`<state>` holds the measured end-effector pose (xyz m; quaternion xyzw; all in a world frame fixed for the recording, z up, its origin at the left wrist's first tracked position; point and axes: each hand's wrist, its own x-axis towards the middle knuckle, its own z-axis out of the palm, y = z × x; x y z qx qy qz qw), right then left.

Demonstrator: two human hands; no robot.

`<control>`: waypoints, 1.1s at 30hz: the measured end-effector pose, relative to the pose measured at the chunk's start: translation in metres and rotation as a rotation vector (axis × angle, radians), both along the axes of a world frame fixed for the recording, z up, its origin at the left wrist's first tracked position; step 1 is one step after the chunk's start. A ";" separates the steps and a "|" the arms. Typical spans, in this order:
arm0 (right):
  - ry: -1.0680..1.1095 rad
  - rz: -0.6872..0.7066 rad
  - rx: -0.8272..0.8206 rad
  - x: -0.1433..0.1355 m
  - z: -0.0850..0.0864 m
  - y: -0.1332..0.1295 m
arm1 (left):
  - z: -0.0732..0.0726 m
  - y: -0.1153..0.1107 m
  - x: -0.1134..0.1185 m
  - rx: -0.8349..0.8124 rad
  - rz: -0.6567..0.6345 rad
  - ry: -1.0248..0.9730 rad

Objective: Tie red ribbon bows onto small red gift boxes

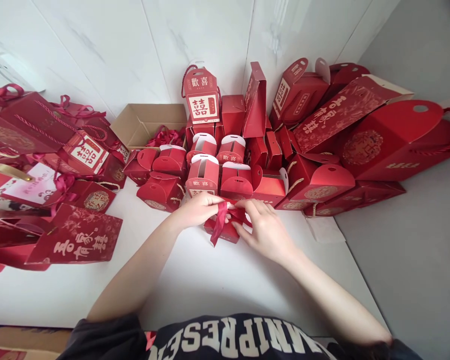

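A small red gift box (225, 231) sits on the white table in front of me, with a dark red satin ribbon (219, 223) at its top. My left hand (199, 209) pinches the ribbon from the left, and one ribbon end hangs down over the box's front. From the right, my right hand (264, 227) has its fingers curled closed at the ribbon, thumb against the box's side. The fingers partly hide the box top and the ribbon's loop. Just behind the hands stand several small red boxes with rounded handle flaps, among them a red box (236, 180).
An open cardboard box (148, 120) holding red ribbons stands at the back left. Larger red gift boxes (382, 145) are piled at the right by the grey wall, and decorated gift boxes (82, 235) lie at the left. The white table (195, 280) runs along a tiled wall.
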<state>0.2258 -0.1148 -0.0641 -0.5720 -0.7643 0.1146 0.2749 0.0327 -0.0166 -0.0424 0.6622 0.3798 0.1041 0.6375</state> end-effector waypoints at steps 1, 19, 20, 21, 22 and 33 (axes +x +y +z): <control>0.001 -0.015 0.007 0.000 -0.003 0.001 | 0.000 0.000 0.000 0.015 -0.007 -0.005; 0.542 0.166 -0.237 0.015 -0.004 0.027 | 0.006 0.005 -0.006 -0.007 -0.140 0.031; 0.538 0.171 -0.244 0.016 -0.004 0.029 | 0.006 0.006 -0.006 -0.002 -0.137 0.039; 0.533 0.175 -0.257 0.017 -0.003 0.031 | 0.005 0.006 -0.006 0.006 -0.131 0.046; 0.528 0.173 -0.268 0.017 -0.002 0.032 | 0.005 0.006 -0.006 0.015 -0.124 0.051; 0.527 0.088 -0.207 0.022 -0.009 0.035 | 0.001 0.009 -0.008 -0.054 -0.112 -0.001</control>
